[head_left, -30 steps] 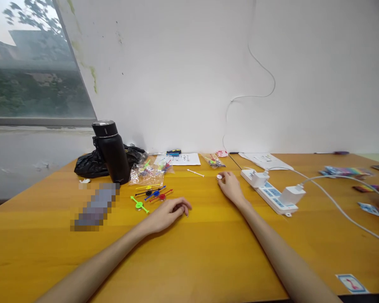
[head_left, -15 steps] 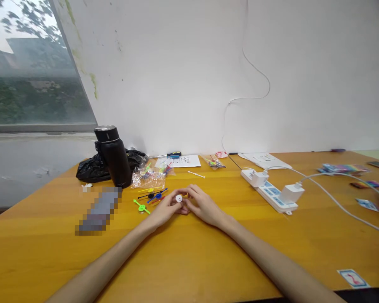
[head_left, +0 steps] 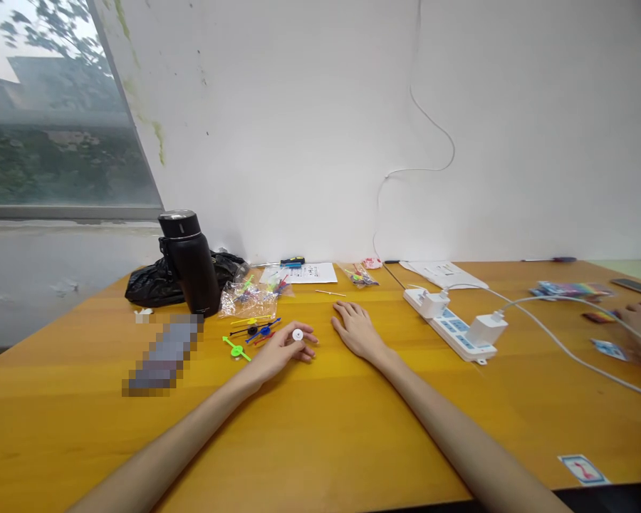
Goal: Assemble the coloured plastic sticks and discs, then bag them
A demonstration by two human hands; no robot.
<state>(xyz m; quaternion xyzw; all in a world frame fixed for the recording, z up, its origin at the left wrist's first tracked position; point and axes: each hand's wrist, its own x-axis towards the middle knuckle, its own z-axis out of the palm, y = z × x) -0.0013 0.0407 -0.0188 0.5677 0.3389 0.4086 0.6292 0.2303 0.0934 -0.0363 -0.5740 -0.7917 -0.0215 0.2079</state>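
Left hand [head_left: 278,353], pinching a disc [head_left: 298,334]; right hand [head_left: 359,331], loosely half open, nothing visible held, right of the disc; arrow [head_left: 330,293] beyond it; spinners [head_left: 253,331] left of it; step seemingly disc-holding, next calling for a light pinch.

Between left hand [head_left: 278,352] and right hand [head_left: 360,331], the yellow-brown wooden surface [head_left: 320,434] lies open; a long white plastic power strip [head_left: 454,328] bars the right, a tall black cylindrical bottle [head_left: 193,274] the left.
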